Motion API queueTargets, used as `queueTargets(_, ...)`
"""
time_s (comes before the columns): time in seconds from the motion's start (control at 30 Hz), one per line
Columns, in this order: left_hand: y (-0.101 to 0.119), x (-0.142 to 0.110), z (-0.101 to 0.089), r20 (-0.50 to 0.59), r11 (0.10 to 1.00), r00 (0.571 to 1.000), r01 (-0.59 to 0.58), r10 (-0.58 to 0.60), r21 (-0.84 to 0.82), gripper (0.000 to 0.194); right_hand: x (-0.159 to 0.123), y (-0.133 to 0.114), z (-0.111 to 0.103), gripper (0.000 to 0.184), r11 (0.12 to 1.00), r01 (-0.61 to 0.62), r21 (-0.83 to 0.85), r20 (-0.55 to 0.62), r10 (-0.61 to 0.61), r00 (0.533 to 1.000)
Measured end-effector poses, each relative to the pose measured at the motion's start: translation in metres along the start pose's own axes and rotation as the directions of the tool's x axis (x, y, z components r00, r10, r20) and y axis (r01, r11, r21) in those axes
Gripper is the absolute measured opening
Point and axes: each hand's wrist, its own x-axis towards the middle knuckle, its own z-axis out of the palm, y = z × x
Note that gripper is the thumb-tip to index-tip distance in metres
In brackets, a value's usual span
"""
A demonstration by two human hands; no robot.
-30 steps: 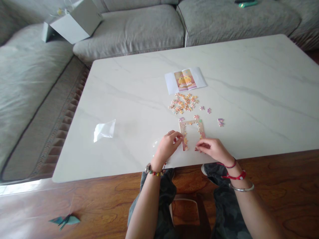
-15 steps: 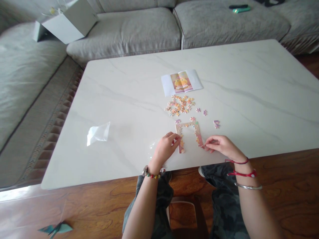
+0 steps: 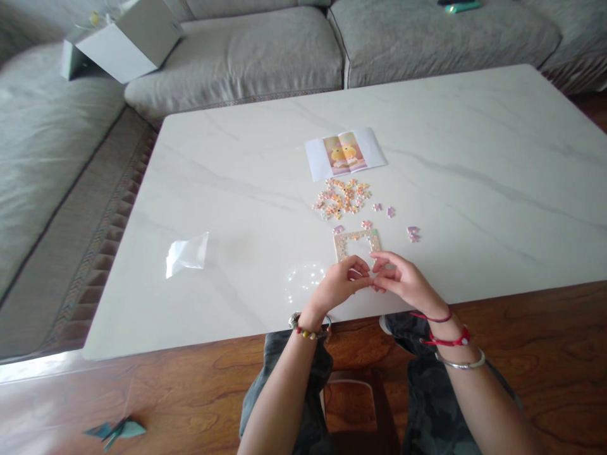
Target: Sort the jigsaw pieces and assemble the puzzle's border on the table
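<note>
Left hand [image 3: 339,285] and right hand [image 3: 403,279] curl together, fingertips nearly meeting, just below the partly built jigsaw border [image 3: 356,241] on the marble table [image 3: 474,189]; whether either grip clamps a piece cannot be told.

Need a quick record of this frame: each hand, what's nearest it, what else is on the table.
left hand: at the lower edge of the puzzle border; holding anything: cannot tell
right hand: fingertips close to the left hand, by the same border; holding anything: cannot tell
loose puzzle pieces: in a heap beyond the border
also on the marble table: picture sheet, plastic bag
</note>
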Motion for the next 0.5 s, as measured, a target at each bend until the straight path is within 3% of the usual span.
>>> queueTargets(0.1, -0.003, 0.001, -0.002, 0.047, 0.992, 0.998, 0.037, -0.031, -0.118, 0.024, -0.003, -0.002, -0.002, 0.044, 1.0, 0.029, 0.003, -0.04, -0.029, 0.999)
queueTargets(0.2, -0.004, 0.002, -0.002, -0.004, 0.986, 0.999, 0.045, -0.046, -0.162, 0.021, -0.005, -0.003, -0.008, 0.046, 0.999, 0.03, -0.04, -0.002, -0.03, 1.0)
queueTargets(0.33, -0.006, 0.004, 0.002, -0.075, 0.993, 0.996, 0.034, -0.043, -0.114, 0.019, -0.008, -0.001, -0.013, 0.033, 0.976, 0.079, -0.203, -0.005, -0.082, 0.997)
queueTargets(0.5, -0.011, 0.006, 0.013, -0.035, 0.999, 0.999, 0.018, -0.02, -0.049, 0.014, -0.013, -0.001, -0.017, 0.019, 0.894, 0.216, -0.391, -0.025, -0.245, 0.969)
